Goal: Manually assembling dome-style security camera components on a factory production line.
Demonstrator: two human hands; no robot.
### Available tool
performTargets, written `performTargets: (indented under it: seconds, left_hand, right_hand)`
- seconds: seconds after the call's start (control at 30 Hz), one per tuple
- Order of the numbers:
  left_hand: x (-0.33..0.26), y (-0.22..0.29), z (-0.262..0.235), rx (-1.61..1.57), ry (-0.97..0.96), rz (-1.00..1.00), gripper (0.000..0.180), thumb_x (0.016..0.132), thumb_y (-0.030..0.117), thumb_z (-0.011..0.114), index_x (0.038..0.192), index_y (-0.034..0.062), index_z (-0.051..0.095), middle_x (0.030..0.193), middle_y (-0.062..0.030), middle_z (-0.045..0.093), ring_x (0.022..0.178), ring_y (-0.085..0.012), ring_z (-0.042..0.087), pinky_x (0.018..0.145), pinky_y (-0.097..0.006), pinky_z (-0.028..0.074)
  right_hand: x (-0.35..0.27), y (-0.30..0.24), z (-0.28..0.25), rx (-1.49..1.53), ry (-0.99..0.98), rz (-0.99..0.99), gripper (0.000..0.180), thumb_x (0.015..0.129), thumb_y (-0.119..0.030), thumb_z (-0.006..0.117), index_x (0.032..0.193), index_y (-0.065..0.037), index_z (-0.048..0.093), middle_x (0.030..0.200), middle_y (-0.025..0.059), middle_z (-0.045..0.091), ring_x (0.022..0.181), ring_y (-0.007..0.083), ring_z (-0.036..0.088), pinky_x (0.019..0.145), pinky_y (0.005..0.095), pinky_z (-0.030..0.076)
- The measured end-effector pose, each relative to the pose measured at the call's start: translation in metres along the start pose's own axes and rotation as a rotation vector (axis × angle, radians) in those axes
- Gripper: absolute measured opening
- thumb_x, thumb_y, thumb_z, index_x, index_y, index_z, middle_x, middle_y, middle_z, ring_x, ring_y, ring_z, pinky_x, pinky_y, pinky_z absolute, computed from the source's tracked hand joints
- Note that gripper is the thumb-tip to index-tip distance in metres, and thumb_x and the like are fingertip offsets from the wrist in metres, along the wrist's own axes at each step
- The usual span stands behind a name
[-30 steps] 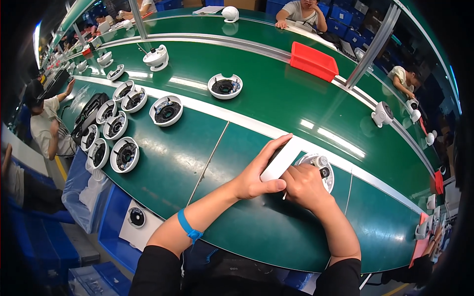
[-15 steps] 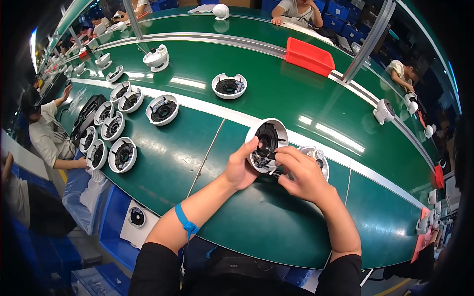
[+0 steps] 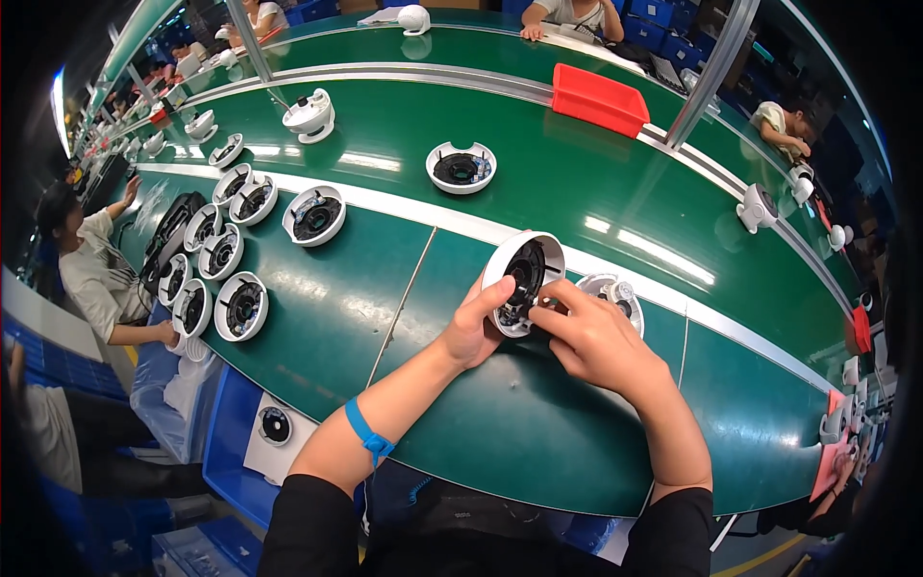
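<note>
Above the green tabletop (image 3: 404,288), the left hand (image 3: 473,325) grips a white dome housing (image 3: 520,282) tilted on edge, thumb along its rim. The right hand (image 3: 596,337), forearm angled in from below, pinches its fingertips (image 3: 550,288) into the housing's dark interior. A second housing (image 3: 613,293) lies just behind.

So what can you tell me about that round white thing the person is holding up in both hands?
The round white housing is a shallow plastic-looking shell, like the base of a dome camera, with dark parts inside. It is tipped up on its edge above the green table, its open side facing the person. The left hand grips its lower left rim, and the right hand reaches its fingers into the dark middle. Right behind it on the table lies a second round white unit.
</note>
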State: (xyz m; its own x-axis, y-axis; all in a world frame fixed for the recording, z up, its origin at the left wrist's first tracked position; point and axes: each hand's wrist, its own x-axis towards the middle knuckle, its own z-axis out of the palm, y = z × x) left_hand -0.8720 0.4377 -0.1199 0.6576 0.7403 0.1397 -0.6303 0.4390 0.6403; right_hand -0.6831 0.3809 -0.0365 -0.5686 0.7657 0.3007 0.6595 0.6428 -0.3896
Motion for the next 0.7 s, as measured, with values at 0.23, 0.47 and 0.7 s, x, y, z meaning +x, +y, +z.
performTargets:
  seconds: [0.23,0.47,0.7]
  left_hand:
    - [0.004,-0.008,0.002,0.067,0.003,-0.006,0.079,0.098,0.038,0.061,0.160,0.0067,0.024,0.148,-0.0128,0.048,0.136,-0.0230,0.050,0.113,-0.038,0.040]
    - [0.014,-0.018,0.014,0.209,-0.060,0.098,0.086,0.092,0.033,0.064,0.161,0.0040,0.020,0.155,-0.0161,0.039,0.144,-0.0265,0.039,0.120,-0.039,0.029]
    - [0.018,-0.022,0.014,0.234,-0.063,0.130,0.089,0.092,0.033,0.065,0.162,0.0028,0.018,0.155,-0.0167,0.039,0.144,-0.0278,0.040,0.120,-0.040,0.029]
  right_hand:
    - [-0.008,0.008,0.012,-0.063,0.102,0.015,0.026,0.082,-0.002,0.066,0.108,-0.004,0.064,0.100,0.0129,0.060,0.078,0.0345,0.067,0.064,0.0444,0.056]
    - [-0.014,0.010,0.013,-0.132,0.116,-0.022,0.027,0.080,-0.006,0.070,0.106,-0.002,0.064,0.084,0.0095,0.061,0.072,0.0288,0.067,0.056,0.0409,0.054]
    - [-0.017,0.017,0.015,-0.194,0.161,-0.058,0.027,0.075,-0.011,0.074,0.099,-0.002,0.065,0.078,0.0074,0.061,0.066,0.0243,0.067,0.053,0.0385,0.052]
